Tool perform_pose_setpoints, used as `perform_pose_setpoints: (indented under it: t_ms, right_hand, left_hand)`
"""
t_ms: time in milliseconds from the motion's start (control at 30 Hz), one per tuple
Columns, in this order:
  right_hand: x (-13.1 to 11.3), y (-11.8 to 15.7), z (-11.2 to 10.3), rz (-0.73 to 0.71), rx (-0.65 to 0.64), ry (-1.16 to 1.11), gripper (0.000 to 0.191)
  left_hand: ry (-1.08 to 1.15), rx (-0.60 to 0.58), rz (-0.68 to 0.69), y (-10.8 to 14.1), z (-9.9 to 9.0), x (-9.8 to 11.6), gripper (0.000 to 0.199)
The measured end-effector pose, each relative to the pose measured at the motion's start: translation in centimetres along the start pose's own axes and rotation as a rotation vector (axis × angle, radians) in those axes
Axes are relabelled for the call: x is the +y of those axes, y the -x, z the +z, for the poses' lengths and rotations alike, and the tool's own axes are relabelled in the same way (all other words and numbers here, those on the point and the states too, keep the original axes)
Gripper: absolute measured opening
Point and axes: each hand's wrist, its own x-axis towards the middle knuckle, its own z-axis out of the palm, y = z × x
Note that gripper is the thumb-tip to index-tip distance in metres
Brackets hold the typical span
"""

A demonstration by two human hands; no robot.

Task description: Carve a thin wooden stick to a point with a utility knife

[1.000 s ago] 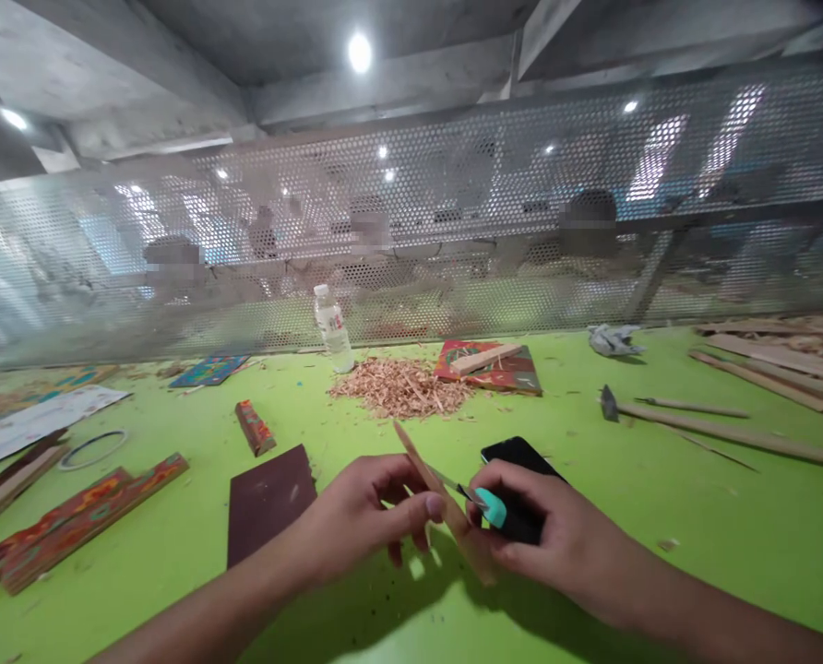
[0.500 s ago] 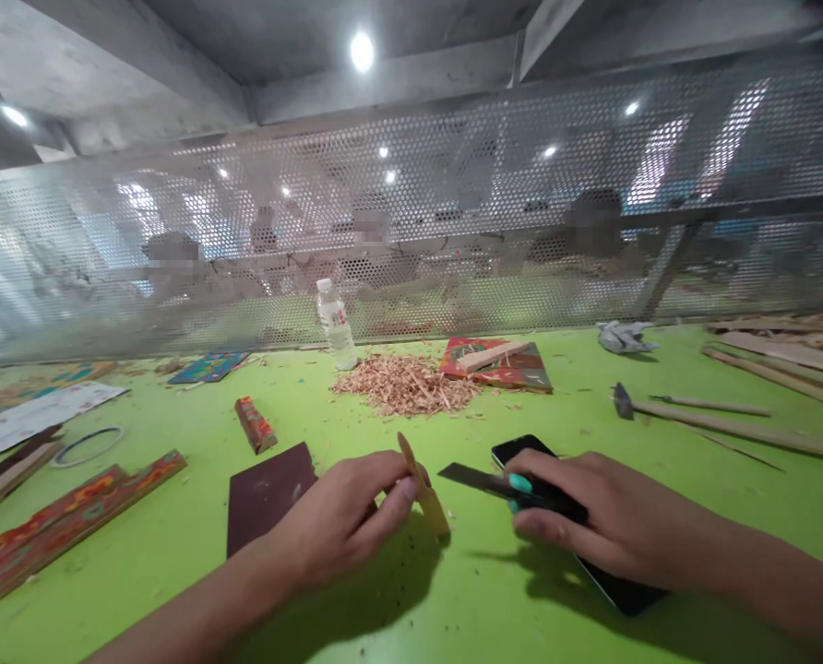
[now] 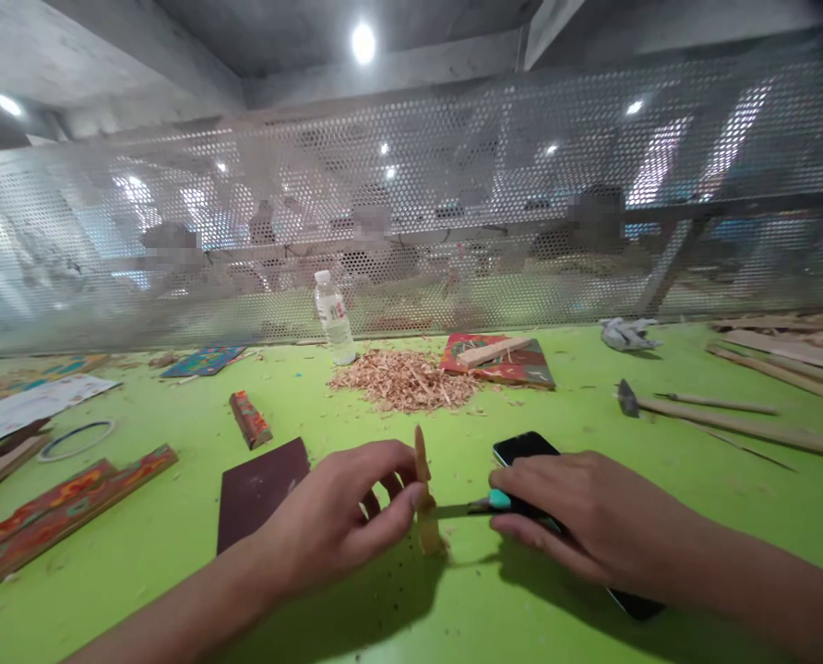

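Note:
My left hand [image 3: 346, 512] pinches a small flat piece of wood [image 3: 428, 533] with a rounded top between thumb and fingers. The wood stands nearly upright, its lower end at the green tabletop [image 3: 481, 609]. In my right hand [image 3: 584, 512] is a utility knife [image 3: 500, 500] with a turquoise part on its handle. Its blade points left and meets the wood's right side near my left thumb. Beneath my right hand lies a black phone [image 3: 526, 445], partly covered. A dark brown sheet [image 3: 256, 493] that looks like sandpaper rests beside my left wrist.
Wood shavings [image 3: 411, 380] are heaped ahead, between a water bottle [image 3: 333, 318] and a painted board [image 3: 501, 360] carrying a wood strip. A hammer [image 3: 730, 424] lies right. Painted wood pieces [image 3: 72, 512] and a ring [image 3: 77, 441] lie left. A perforated metal screen [image 3: 411, 212] closes the back.
My right hand has brought the knife left and slightly down, so its blade now meets the wood. The wood has turned more upright in my left hand.

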Motion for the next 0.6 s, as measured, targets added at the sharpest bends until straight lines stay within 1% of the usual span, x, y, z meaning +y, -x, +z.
perform_pose_setpoints:
  t_ms: [167, 233, 333, 433, 500, 600]
  right_hand:
    - [0.2, -1.4, -0.9, -0.089, 0.096, 0.144, 0.037]
    - [0.2, -1.7, -1.1, -0.123, 0.122, 0.187, 0.037]
    - [0.1, -1.9, -1.2, -0.151, 0.143, 0.218, 0.038]
    - [-0.2, -1.8, -1.1, -0.151, 0.172, 0.250, 0.039]
    - [-0.5, -1.7, -1.1, -0.157, 0.216, 0.275, 0.040]
    - [-0.8, -1.5, -1.0, -0.166, 0.292, 0.295, 0.041]
  left_hand:
    - [0.013, 0.013, 0.037, 0.0, -0.2, 0.3, 0.012]
    - [0.007, 0.012, 0.060, -0.1, -0.3, 0.5, 0.013]
    - [-0.023, 0.019, 0.105, -0.4, -0.5, 0.9, 0.026]
    - [-0.072, 0.015, 0.120, -0.9, -0.9, 1.2, 0.038]
    - [-0.147, -0.015, 0.150, -1.4, -1.3, 1.6, 0.039]
    - [-0.247, -0.110, 0.229, -2.3, -2.4, 2.4, 0.034]
